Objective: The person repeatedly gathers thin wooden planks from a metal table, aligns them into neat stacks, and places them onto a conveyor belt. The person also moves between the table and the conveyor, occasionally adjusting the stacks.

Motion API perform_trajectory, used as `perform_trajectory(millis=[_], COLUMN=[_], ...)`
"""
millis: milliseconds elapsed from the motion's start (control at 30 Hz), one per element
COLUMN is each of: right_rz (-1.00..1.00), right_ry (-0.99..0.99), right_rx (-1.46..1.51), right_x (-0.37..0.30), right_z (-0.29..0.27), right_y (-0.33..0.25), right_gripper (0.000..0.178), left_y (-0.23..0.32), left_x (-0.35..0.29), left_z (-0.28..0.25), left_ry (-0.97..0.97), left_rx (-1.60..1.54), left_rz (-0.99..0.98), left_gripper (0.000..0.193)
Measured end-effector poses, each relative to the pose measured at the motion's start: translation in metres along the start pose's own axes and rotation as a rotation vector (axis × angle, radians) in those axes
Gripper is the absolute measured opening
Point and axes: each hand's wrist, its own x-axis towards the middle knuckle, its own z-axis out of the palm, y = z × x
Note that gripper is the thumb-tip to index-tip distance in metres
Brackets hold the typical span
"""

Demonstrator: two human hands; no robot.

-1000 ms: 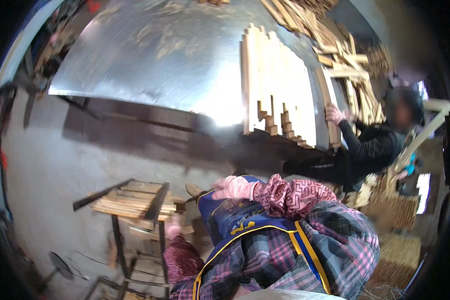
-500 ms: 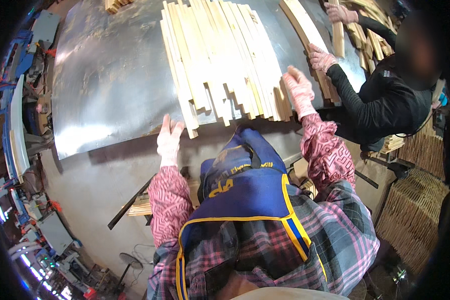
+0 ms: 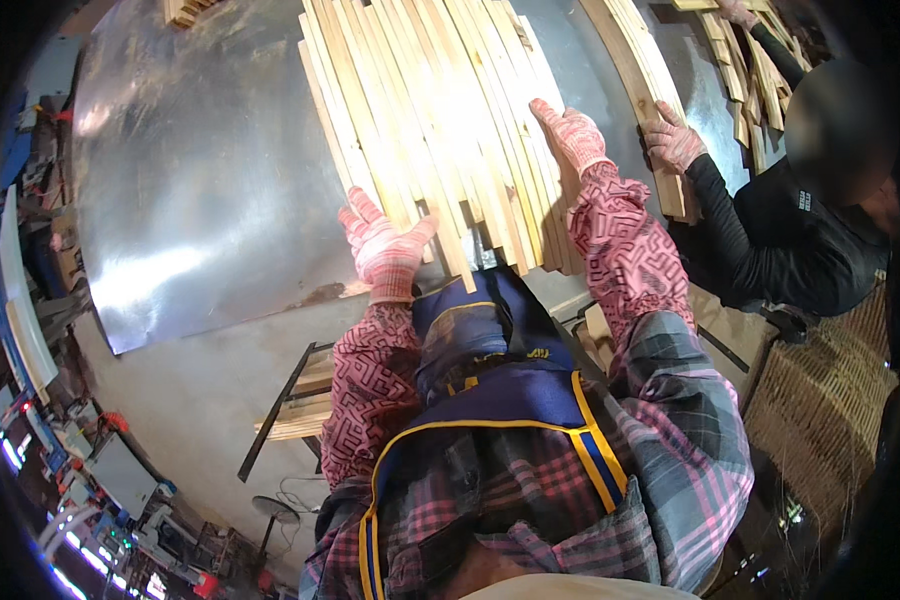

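A wide layer of long pale wooden strips [image 3: 410, 110] lies side by side on a shiny metal-topped table [image 3: 200, 180], the near ends uneven. My left hand [image 3: 385, 250], in a pink-and-white glove, rests at the near left corner of the layer. Its fingers are spread, with the thumb by the strip ends. Along the right edge of the layer, my gloved right hand [image 3: 573, 138] lies with fingers stretched out against the outermost strip. Neither hand is wrapped round a strip. Glare washes out the middle of the layer.
On the right a co-worker in black [image 3: 800, 230] keeps one gloved hand by another row of strips [image 3: 635, 80]. Loose wood [image 3: 755, 80] is heaped beyond. A small wood bundle [image 3: 185, 12] sits at the far left. Below the table stands a black-framed rack [image 3: 280, 410].
My left hand has come up from the table's near edge to the strips' left corner, fingers spreading. My right hand has moved left against the strips. The co-worker's far hand has shifted to the heap.
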Motion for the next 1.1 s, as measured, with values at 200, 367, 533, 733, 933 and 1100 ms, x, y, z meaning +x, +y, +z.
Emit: perform_trajectory(millis=[200, 367, 533, 733, 933, 1100], right_rz=[-0.104, -0.199, -0.489, -0.724, -0.658, -0.515], right_ry=[0.117, -0.176, -0.294, -0.721, -0.584, 0.369], right_rx=[-0.179, -0.012, -0.022, 0.082, -0.151, -0.116], right_x=[-0.037, -0.103, -0.123, -0.182, -0.144, -0.019], right_z=[0.046, 0.107, 0.230, 0.292, 0.228, 0.105], right_y=[-0.013, -0.101, -0.154, -0.219, -0.176, -0.063], right_gripper=[0.076, 0.085, 0.110, 0.099, 0.096, 0.067], left_y=[-0.086, -0.157, -0.286, -0.411, -0.354, -0.275], left_x=[0.030, 0.065, 0.114, 0.160, 0.153, 0.151], left_z=[-0.005, -0.083, -0.173, -0.252, -0.261, -0.228], left_ry=[0.072, 0.136, 0.146, 0.129, 0.182, 0.481], left_rx=[-0.026, -0.001, 0.016, 0.069, 0.230, -0.074], left_rz=[0.238, 0.115, 0.076, -0.095, -0.226, 0.024], left_gripper=[0.121, 0.117, 0.118, 0.115, 0.108, 0.083])
